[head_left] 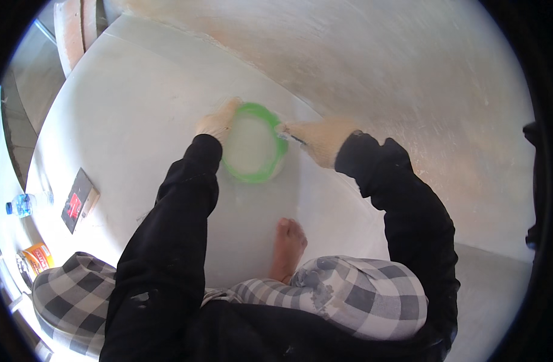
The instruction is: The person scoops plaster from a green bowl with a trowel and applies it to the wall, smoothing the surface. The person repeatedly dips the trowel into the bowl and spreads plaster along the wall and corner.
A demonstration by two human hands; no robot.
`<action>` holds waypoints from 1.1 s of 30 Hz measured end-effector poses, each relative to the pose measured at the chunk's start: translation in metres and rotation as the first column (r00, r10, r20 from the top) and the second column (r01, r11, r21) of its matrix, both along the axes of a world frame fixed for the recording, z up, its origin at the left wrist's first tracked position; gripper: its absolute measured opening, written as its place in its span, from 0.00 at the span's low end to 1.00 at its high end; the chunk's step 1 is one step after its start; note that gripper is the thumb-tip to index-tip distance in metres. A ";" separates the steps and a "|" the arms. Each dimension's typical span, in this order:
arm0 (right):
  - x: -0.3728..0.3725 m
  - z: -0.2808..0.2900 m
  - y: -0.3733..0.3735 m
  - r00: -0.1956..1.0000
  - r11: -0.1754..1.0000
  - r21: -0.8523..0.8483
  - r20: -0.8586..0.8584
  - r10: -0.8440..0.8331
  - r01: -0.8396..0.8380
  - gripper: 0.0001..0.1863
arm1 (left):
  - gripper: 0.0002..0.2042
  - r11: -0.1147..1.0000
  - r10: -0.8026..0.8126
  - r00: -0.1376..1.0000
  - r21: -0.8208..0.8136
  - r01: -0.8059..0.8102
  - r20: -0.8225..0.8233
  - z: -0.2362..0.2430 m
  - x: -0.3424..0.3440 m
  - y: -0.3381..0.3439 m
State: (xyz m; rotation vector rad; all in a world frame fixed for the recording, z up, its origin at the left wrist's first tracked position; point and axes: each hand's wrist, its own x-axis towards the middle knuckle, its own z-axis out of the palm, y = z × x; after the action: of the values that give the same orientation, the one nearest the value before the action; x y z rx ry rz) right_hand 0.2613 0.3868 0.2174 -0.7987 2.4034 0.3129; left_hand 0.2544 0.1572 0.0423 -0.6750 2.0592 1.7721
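A round green container point(266, 175) with pale, blurred contents sits in front of me on the white curved surface. My left hand point(218, 122), in a cream knitted glove, grips its left side. My right hand point(322, 139), in a similar glove, is closed on a thin scraper-like tool point(294, 137), held at the right side of the container's rim. The tool's tip is too blurred to make out clearly.
To the left lie a flat metal scraper point(78, 200) with a red label, a plastic water bottle point(24, 205) and an orange tub point(38, 258). A curved wall point(409, 72) rises at the right. My bare foot point(288, 244) rests below the container.
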 end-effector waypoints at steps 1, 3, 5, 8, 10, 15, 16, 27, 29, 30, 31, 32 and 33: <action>-0.001 -0.003 -0.010 0.999 0.999 0.036 0.000 0.040 -0.040 0.26 | 0.45 0.994 -0.043 0.999 -0.103 0.041 -0.021 0.003 -0.002 0.002; -0.002 -0.006 -0.022 0.996 0.989 0.127 0.054 0.066 -0.072 0.26 | 0.45 0.991 -0.078 0.996 -0.103 0.081 0.033 0.011 -0.002 0.001; -0.004 -0.010 -0.027 0.992 0.980 0.176 0.098 0.074 -0.091 0.26 | 0.46 0.988 -0.111 0.991 -0.095 0.118 0.079 0.017 0.000 0.002; -0.009 -0.012 -0.022 0.989 0.981 0.186 0.148 0.031 -0.059 0.27 | 0.46 0.988 -0.108 0.986 -0.100 0.121 0.127 0.021 0.001 0.004; -0.012 -0.014 -0.017 0.980 0.982 0.189 0.193 -0.051 0.013 0.27 | 0.46 0.990 -0.062 0.989 -0.121 0.078 0.132 0.018 0.000 0.007; -0.013 -0.023 -0.006 0.963 1.000 0.020 0.268 0.006 -0.012 0.26 | 0.46 0.954 -0.162 0.987 -0.255 0.157 0.004 0.012 -0.007 0.013; -0.012 -0.026 -0.004 0.958 1.000 -0.013 0.288 0.013 -0.010 0.26 | 0.45 0.948 -0.177 0.984 -0.270 0.169 -0.002 0.013 -0.006 0.014; 0.007 -0.043 0.023 0.422 0.666 -0.253 0.901 -0.103 0.702 0.34 | 0.42 0.948 -0.202 0.970 -0.275 0.159 -0.136 0.000 -0.005 0.014; 0.029 -0.053 0.041 0.342 0.472 -0.283 0.939 -0.043 0.835 0.34 | 0.43 0.949 -0.156 0.955 -0.307 0.074 -0.252 -0.020 0.003 0.002; 0.043 -0.057 0.056 0.346 0.387 -0.298 0.936 -0.060 0.873 0.33 | 0.45 0.930 -0.174 0.938 -0.364 0.056 -0.300 -0.030 0.006 -0.003; 0.059 -0.061 0.075 0.350 0.290 -0.312 0.933 -0.088 0.905 0.32 | 0.46 0.948 -0.120 0.985 -0.308 0.076 -0.125 -0.038 0.008 -0.014; 0.072 -0.064 0.100 0.370 0.189 -0.349 0.925 -0.087 0.918 0.31 | 0.47 0.964 -0.084 0.995 -0.248 0.096 0.059 -0.043 0.005 -0.020; 0.084 -0.070 0.116 0.369 0.122 -0.351 0.912 -0.180 0.928 0.30 | 0.49 0.968 0.021 0.999 -0.250 -0.011 0.040 -0.050 0.010 -0.034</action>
State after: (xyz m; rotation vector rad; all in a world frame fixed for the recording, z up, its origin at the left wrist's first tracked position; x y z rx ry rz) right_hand 0.3452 0.5027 0.1470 -0.0092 1.6754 -1.5429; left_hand 0.2639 0.1228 -0.0073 -0.7932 2.2763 1.5056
